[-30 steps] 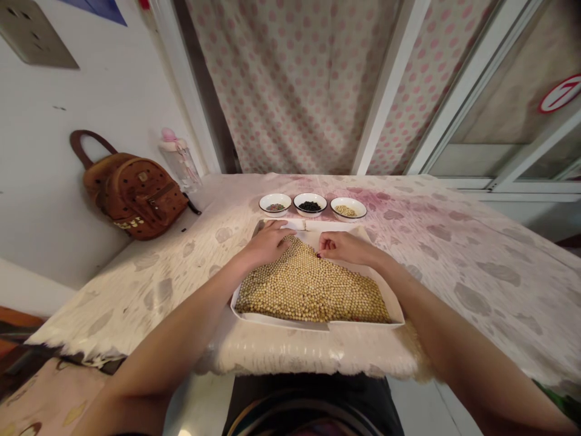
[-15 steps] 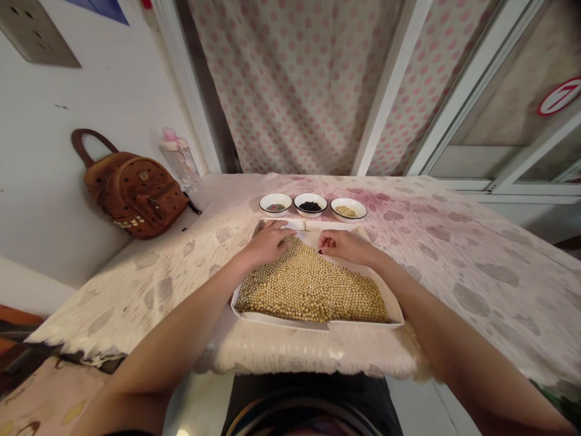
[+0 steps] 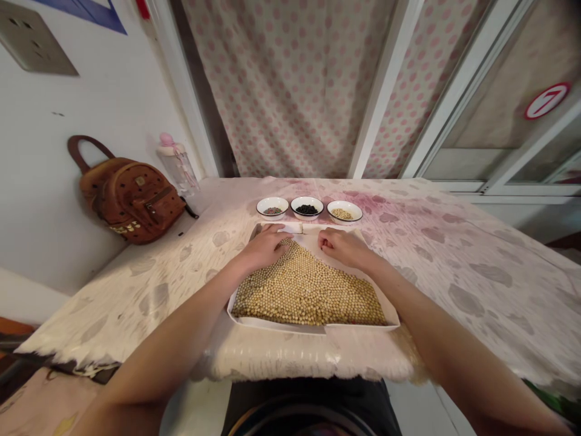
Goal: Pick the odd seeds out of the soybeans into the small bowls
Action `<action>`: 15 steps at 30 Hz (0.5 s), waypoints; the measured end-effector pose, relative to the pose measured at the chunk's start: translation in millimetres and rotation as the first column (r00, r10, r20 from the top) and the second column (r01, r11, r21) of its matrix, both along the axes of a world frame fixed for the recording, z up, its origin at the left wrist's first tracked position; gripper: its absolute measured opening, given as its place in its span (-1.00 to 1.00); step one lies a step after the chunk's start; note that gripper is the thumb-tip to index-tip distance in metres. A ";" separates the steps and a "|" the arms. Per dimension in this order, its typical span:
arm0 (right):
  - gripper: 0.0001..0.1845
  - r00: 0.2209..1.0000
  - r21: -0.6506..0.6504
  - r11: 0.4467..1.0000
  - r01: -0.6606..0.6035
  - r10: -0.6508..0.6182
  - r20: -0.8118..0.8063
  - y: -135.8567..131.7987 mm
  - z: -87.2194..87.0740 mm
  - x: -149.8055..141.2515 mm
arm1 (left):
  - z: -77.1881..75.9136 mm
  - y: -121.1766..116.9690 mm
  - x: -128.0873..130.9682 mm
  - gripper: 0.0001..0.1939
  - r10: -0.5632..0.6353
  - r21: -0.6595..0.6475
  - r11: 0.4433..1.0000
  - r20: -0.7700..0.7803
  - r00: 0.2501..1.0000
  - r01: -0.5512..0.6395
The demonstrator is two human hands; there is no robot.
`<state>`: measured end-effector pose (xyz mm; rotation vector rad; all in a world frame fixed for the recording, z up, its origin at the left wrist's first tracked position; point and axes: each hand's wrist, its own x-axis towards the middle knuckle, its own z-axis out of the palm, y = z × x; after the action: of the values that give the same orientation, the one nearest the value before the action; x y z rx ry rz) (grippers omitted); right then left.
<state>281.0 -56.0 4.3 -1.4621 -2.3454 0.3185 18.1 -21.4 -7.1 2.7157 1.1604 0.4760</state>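
Observation:
A shallow white box (image 3: 276, 327) holds a wide layer of yellow soybeans (image 3: 308, 290), heaped toward its near and left sides. My left hand (image 3: 269, 245) lies over the box's far left corner, fingers apart, touching the edge of the beans. Above the bare far right part of the box, my right hand (image 3: 342, 245) is closed with its fingers curled in; anything inside them is hidden. Just behind the box stand three white dark-rimmed bowls: one with small mixed reddish and green beans (image 3: 273, 211), one with black beans (image 3: 307, 209), one with pale yellowish pieces (image 3: 342, 214).
A patterned cloth (image 3: 472, 303) covers the table. At the back left, a brown backpack (image 3: 136, 200) leans by the wall beside a clear bottle with a pink lid (image 3: 177, 162). A dotted curtain (image 3: 290, 91) hangs behind the table.
My right hand has drawn up slightly from the edge of the beans, and its fingers are curled in more. My left hand stays in place. The camera view has shifted a little.

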 end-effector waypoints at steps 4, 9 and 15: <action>-0.85 0.985 0.159 0.984 0.074 -0.047 -0.165 16.6 -3.1 19.0 | -0.2 0.2 -0.1 -0.62 0.004 0.000 1.000 0.000 1.000 -0.004; -0.89 0.831 0.243 0.852 0.465 -0.324 -0.453 49.1 -17.0 72.3 | 1.1 -1.4 0.1 -0.62 0.008 -0.026 1.000 -0.001 1.000 -0.008; -0.85 0.724 0.155 0.823 0.547 -0.372 -0.581 68.6 -37.2 105.6 | 2.4 -3.1 0.2 -0.62 0.019 -0.037 0.999 0.004 1.000 -0.019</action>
<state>386.6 12.6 -32.8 -1.5028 -1.4442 0.1625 18.3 -24.4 -4.6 2.6736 1.1828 0.4584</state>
